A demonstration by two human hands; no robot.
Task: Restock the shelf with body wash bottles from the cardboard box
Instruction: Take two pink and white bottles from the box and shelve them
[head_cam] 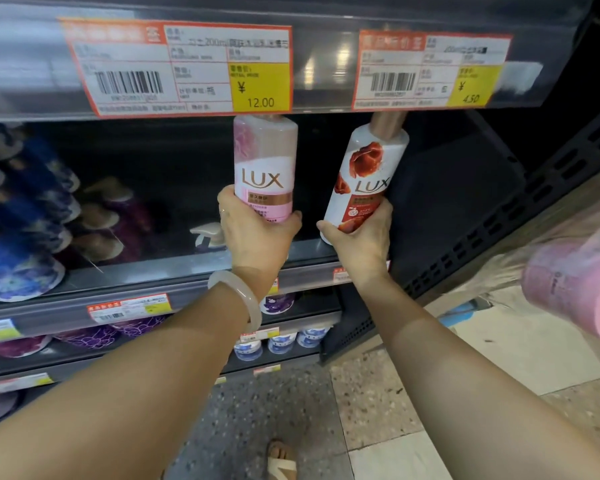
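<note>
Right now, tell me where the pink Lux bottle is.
In the head view, the pink Lux bottle is centre frame, gripped by the left hand, left of the white-and-red Lux bottle.

Shop — price tags (177, 67), stocked shelves (146, 268)

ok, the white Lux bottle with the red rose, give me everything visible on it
The white bottle looks like glossy plastic, printed with a red rose above a gold LUX logo and a red label band lower down. Its rose-gold cap points up and is partly hidden behind the upper shelf's price rail. It is tilted, top leaning right, held off the shelf at the opening. The right hand grips its lower end, fingers wrapped round the base. It sits apart from the pink bottle to its left.
</note>
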